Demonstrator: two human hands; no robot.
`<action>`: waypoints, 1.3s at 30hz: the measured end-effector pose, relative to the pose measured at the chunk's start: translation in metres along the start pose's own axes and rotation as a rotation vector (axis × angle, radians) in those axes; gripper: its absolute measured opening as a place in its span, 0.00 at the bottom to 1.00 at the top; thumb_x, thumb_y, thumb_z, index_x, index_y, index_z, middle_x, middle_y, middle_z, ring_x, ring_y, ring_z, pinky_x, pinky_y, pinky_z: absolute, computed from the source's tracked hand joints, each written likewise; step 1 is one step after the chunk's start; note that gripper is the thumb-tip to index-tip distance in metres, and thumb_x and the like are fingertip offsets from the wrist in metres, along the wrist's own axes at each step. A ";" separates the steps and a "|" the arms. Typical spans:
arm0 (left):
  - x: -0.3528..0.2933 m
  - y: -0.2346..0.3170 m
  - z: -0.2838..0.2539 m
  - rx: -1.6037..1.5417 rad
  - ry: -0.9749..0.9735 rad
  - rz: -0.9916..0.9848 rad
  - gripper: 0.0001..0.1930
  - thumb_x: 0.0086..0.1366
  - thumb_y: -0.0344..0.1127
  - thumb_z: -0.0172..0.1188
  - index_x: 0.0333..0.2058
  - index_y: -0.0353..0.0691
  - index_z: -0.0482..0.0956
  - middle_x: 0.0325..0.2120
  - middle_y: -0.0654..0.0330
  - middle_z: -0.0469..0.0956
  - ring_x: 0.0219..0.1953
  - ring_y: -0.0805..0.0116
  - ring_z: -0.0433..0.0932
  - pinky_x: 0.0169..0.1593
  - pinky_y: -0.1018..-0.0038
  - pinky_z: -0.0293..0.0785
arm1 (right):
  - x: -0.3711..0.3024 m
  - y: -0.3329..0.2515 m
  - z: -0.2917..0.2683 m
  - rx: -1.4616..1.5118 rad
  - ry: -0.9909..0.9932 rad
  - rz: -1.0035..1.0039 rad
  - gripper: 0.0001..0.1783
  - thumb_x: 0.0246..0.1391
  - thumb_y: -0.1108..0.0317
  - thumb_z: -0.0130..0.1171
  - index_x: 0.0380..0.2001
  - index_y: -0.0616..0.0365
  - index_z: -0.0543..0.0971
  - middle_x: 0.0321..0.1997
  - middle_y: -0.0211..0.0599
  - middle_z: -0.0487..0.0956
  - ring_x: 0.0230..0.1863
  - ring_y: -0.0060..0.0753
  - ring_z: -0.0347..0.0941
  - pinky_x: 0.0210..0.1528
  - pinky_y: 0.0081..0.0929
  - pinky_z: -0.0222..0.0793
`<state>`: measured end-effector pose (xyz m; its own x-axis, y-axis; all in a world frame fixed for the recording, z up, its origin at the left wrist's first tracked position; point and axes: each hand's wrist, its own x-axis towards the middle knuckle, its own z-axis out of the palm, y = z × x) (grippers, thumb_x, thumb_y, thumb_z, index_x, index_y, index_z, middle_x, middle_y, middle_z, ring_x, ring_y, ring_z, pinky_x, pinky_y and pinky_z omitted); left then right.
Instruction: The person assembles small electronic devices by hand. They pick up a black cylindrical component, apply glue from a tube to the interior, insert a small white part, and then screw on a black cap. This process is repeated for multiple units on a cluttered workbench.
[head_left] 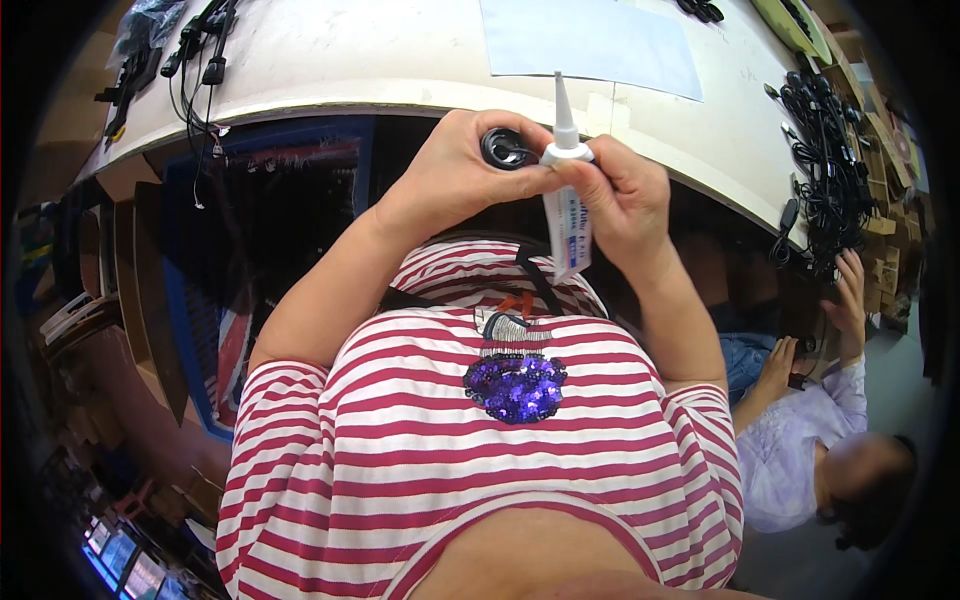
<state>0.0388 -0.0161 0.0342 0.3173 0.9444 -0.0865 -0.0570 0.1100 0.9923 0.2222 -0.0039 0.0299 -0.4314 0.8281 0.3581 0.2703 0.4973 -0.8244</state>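
My left hand (445, 175) is closed around a small glossy black round part (503, 148), pinched in the curl of the finger and thumb. Its thumb reaches across to the collar of a white squeeze tube (568, 235) with blue print. A long, pale tapered nozzle (562, 105) on the tube points away from me, toward the table. My right hand (628, 195) grips the tube just below the collar, thumb on its near face. Both hands are close together in front of the table's near edge. Whatever lies behind the fingers is hidden.
A white sheet (590, 40) lies on the pale table (390, 55). Black cables (205, 45) hang over its left edge, and a heap of black cables (820, 140) sits at right. A co-worker's hand (848, 300) is near that heap. A blue crate (185, 300) stands below left.
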 end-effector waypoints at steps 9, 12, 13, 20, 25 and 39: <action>0.007 -0.010 -0.016 0.242 -0.106 0.213 0.14 0.45 0.27 0.68 0.34 0.37 0.79 0.25 0.65 0.77 0.28 0.80 0.73 0.35 0.85 0.69 | 0.015 -0.028 -0.049 0.735 -0.524 0.683 0.15 0.54 0.60 0.53 0.22 0.62 0.73 0.15 0.24 0.67 0.14 0.09 0.55 0.15 0.13 0.47; 0.005 -0.010 -0.017 0.283 -0.116 0.211 0.12 0.45 0.25 0.64 0.32 0.36 0.80 0.28 0.61 0.79 0.30 0.76 0.75 0.38 0.82 0.71 | 0.013 -0.017 -0.043 1.035 -0.562 0.748 0.16 0.56 0.60 0.50 0.24 0.64 0.69 0.09 0.26 0.63 0.07 0.11 0.51 0.09 0.15 0.42; 0.005 -0.009 -0.017 0.271 -0.122 0.196 0.12 0.45 0.24 0.62 0.32 0.35 0.80 0.28 0.59 0.79 0.31 0.74 0.76 0.39 0.80 0.72 | 0.013 -0.017 -0.042 1.099 -0.525 0.810 0.16 0.57 0.60 0.49 0.24 0.63 0.68 0.09 0.25 0.62 0.07 0.11 0.51 0.10 0.16 0.42; 0.000 -0.012 -0.022 0.303 -0.186 0.221 0.11 0.47 0.26 0.62 0.33 0.35 0.80 0.25 0.61 0.78 0.27 0.77 0.74 0.35 0.82 0.70 | 0.017 -0.023 -0.034 1.178 -0.521 0.956 0.17 0.60 0.59 0.45 0.21 0.58 0.64 0.08 0.22 0.61 0.07 0.11 0.52 0.12 0.16 0.44; 0.000 -0.019 -0.025 0.337 -0.194 0.276 0.12 0.47 0.26 0.62 0.33 0.35 0.80 0.25 0.62 0.78 0.27 0.78 0.73 0.33 0.82 0.70 | 0.022 -0.030 -0.029 1.084 -0.538 0.999 0.17 0.60 0.59 0.45 0.21 0.57 0.65 0.08 0.22 0.61 0.07 0.11 0.51 0.13 0.16 0.45; 0.004 -0.022 -0.021 0.330 -0.179 0.255 0.12 0.44 0.26 0.62 0.32 0.35 0.79 0.25 0.61 0.78 0.27 0.76 0.74 0.34 0.82 0.70 | 0.018 -0.049 -0.017 0.478 -0.404 0.877 0.15 0.57 0.61 0.49 0.22 0.60 0.72 0.11 0.22 0.65 0.09 0.09 0.59 0.10 0.08 0.50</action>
<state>0.0217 -0.0082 0.0102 0.4926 0.8568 0.1527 0.1407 -0.2516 0.9575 0.2153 -0.0088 0.0843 -0.5268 0.6562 -0.5403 0.2970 -0.4535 -0.8403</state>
